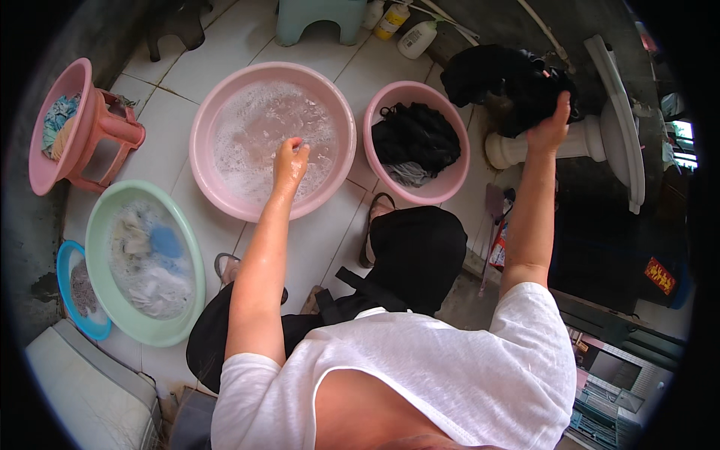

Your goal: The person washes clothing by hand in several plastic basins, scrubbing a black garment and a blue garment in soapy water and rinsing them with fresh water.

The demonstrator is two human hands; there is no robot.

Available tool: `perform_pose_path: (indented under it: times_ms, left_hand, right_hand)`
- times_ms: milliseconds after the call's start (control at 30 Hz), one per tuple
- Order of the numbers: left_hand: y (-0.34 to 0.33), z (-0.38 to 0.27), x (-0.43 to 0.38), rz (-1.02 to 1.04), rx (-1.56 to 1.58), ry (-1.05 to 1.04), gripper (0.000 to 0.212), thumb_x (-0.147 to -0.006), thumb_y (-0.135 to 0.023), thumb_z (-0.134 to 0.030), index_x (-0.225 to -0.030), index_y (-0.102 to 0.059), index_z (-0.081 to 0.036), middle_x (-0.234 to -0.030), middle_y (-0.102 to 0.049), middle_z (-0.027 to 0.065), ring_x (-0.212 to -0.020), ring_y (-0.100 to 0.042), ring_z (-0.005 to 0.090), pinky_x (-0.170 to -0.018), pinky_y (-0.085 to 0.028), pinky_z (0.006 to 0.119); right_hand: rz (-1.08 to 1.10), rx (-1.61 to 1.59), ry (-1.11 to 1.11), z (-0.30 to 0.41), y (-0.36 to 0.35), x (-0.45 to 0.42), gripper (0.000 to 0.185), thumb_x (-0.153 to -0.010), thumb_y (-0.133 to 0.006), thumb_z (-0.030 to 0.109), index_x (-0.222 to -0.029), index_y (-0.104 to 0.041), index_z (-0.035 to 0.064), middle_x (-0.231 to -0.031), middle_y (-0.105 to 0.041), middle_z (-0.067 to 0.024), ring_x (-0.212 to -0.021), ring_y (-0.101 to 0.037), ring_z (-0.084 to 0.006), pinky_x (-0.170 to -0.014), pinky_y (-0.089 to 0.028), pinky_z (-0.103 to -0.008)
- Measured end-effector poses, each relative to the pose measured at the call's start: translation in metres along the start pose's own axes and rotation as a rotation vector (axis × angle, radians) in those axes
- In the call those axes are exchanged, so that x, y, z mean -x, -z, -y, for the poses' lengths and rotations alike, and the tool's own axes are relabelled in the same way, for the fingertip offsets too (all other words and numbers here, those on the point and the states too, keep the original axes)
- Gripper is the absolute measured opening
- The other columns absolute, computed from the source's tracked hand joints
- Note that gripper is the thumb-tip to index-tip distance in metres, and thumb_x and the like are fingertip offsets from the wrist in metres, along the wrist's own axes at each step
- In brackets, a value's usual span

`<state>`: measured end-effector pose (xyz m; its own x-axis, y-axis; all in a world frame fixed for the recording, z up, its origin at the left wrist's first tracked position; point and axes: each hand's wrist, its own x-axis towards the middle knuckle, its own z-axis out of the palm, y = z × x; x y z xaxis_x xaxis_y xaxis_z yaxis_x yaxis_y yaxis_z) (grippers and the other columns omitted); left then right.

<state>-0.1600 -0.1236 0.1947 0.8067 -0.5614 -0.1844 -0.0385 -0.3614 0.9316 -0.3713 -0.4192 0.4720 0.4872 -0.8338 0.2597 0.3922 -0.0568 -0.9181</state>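
Note:
My left hand (291, 163), wet and with fingers loosely curled, is above the sudsy water in the large pink basin (202, 180); nothing shows in it. Out to the right, my right hand (550, 130) is at a dark, bunched garment (489, 67), beside the white pedestal of a washbasin. The garment hides most of its fingers, so the grip is not clear. Between the two hands, a smaller pink basin (368, 121) holds black clothing (419, 138) and a grey cloth (409, 173).
A green basin (194, 264) with soaking clothes and a blue basin (63, 275) lie at the left. A pink basin (81, 118) rests against a red stool (121, 135). Bottles (417, 39) and a light-blue stool (320, 17) stand at the top. The washbasin pedestal (574, 140) is at right.

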Motion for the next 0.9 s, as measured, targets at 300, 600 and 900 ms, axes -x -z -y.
perform_pose_path:
  times_ms: [300, 600, 900]
  left_hand:
    - [0.110, -0.053, 0.000, -0.006, -0.263, -0.105, 0.032, -0.078, -0.058, -0.021, -0.104, -0.058, -0.002, -0.106, -0.055, 0.0178, -0.094, -0.057, 0.0269, -0.082, -0.044, 0.034]
    - [0.357, -0.083, 0.101, -0.419, -0.315, -0.085, 0.031, -0.081, -0.057, -0.022, -0.104, -0.058, -0.001, -0.102, -0.059, 0.0127, -0.095, -0.055, 0.0208, -0.082, -0.042, 0.029]
    - [0.422, 0.103, 0.441, -0.790, -0.183, 0.712, 0.033, -0.082, -0.054, -0.026, -0.111, -0.053, -0.009, -0.103, -0.056, 0.0052, -0.091, -0.052, 0.0171, -0.072, -0.043, 0.032]
  right_hand:
    - [0.048, 0.800, -0.668, -0.118, 0.147, 0.145, 0.051, -0.077, -0.067, 0.016, -0.122, -0.048, 0.0023, -0.124, -0.048, -0.0185, -0.115, -0.046, -0.0252, -0.095, -0.037, -0.0320]
    - [0.064, 0.755, -0.621, -0.047, 0.127, 0.139, 0.042, -0.086, -0.056, 0.028, -0.121, -0.050, 0.0072, -0.111, -0.057, -0.0046, -0.100, -0.054, -0.0158, -0.081, -0.041, -0.0311]
    - [0.312, 0.484, -0.319, -0.037, 0.018, 0.087, 0.038, -0.089, -0.053, 0.024, -0.122, -0.048, 0.0057, -0.119, -0.054, -0.0051, -0.105, -0.052, -0.0148, -0.086, -0.041, -0.0294]
